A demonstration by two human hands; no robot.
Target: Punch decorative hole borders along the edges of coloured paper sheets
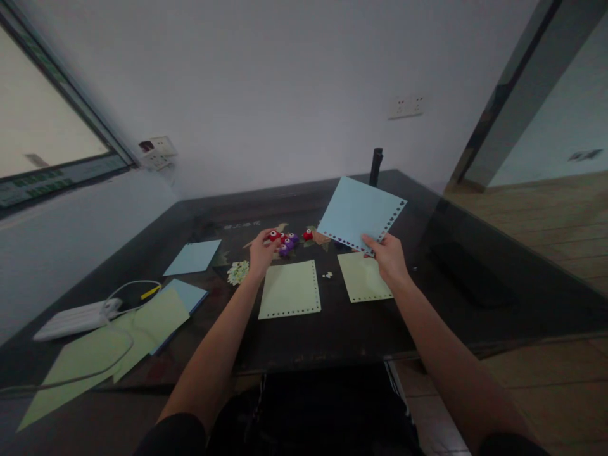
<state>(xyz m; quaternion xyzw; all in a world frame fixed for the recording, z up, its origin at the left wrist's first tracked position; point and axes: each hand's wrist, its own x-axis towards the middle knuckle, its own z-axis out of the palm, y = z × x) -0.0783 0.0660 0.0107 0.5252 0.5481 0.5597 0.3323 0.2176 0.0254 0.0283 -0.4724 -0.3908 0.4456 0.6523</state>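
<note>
In my right hand (390, 258) is a light blue sheet of paper (358, 212), pinched at its lower corner between thumb and fingers. Dark heart-like holes run along two of its edges, and it is lifted above the table. My left hand (262, 252) is closed with its fingertips on a small red craft punch (273, 235). Purple craft punches (286, 246) lie bunched right beside those fingers; another red punch (308, 234) sits apart to the right. Below are two pale yellow-green sheets with holed edges, a left one (289, 288) and a right one (361, 278), partly covered by my right hand.
White paper bits (327, 275) and a pile of pale cut-outs (238, 272) lie on the dark table (332, 335). At left are blue sheets (194, 256), yellow-green sheets (95, 361) and a white power strip (71, 320) with cable. A black upright object (376, 166) stands behind.
</note>
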